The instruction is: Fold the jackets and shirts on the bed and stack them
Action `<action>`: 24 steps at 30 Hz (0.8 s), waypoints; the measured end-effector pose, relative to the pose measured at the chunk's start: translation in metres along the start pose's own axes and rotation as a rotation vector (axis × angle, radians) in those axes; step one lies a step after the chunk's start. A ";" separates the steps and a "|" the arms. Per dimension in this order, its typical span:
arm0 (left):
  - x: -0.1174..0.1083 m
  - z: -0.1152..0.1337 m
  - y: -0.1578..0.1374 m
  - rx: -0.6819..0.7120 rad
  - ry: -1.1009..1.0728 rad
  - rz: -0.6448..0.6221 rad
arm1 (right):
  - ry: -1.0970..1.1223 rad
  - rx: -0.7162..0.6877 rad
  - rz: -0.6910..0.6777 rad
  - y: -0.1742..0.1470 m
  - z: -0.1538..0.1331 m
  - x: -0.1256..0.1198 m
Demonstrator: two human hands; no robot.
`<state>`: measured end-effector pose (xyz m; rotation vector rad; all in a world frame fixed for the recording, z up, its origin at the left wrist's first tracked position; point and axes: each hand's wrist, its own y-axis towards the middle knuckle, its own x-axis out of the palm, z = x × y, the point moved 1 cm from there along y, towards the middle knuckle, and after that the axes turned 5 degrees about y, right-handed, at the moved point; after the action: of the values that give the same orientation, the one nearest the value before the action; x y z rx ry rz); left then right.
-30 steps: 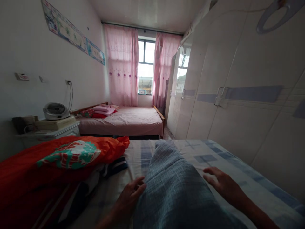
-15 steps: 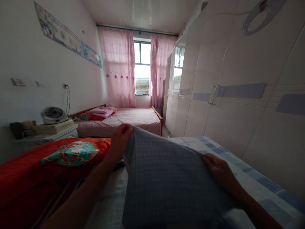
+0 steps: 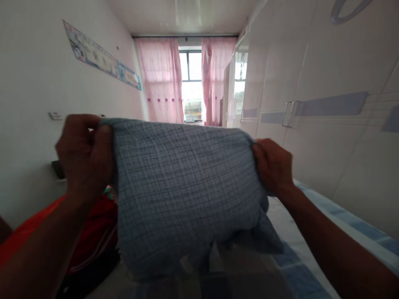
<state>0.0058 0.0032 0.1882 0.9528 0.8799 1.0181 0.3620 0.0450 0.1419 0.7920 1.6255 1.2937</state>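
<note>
- The left hand (image 3: 87, 153) is grasping the upper left corner of a blue-grey checked cloth (image 3: 187, 178), thumb and fingers pinching the fabric between them.
- The right hand (image 3: 274, 164) is grasping the same cloth at its upper right end, its fingers curling around the bunched margin.
- Both hands are working at opposite ends of one edge; this spread grip is presumably serving to stretch the top edge nearly straight and to let the panel open out below it.
- The hands are holding the cloth raised, apparently so that its weight is pulling the panel downward; a loose flap is drooping at the lower right.
- Relative to the hands, the cloth is spanning the gap between them: extending rightward and down from the left hand, leftward and down from the right hand.
- The cloth is hanging in front of the bed (image 3: 307, 245), whose blue-and-white right edge is running beside the wardrobe (image 3: 327, 158). The lower hem is blurring; whether it is touching the bed cannot be told.
- Red and orange fabric (image 3: 99, 224) is lying toward the bed's left edge, partly behind the left forearm, seemingly set aside from the space under the cloth.
</note>
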 end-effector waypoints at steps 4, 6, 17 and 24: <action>0.027 -0.028 -0.026 0.127 0.221 -0.409 | -0.052 0.052 -0.470 -0.029 0.004 0.031; 0.040 -0.042 -0.053 0.177 0.270 -0.571 | -0.017 0.121 -0.631 -0.056 0.012 0.040; -0.036 -0.062 -0.209 0.692 -0.100 -0.937 | 0.140 0.526 -0.708 -0.192 0.058 -0.041; -0.059 -0.059 -0.249 0.661 0.080 -1.010 | 0.192 0.290 -0.885 -0.234 0.013 -0.076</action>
<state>0.0061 -0.0964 -0.0551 0.8183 1.5821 -0.1275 0.4146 -0.0756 -0.0660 0.0439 2.0037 0.5124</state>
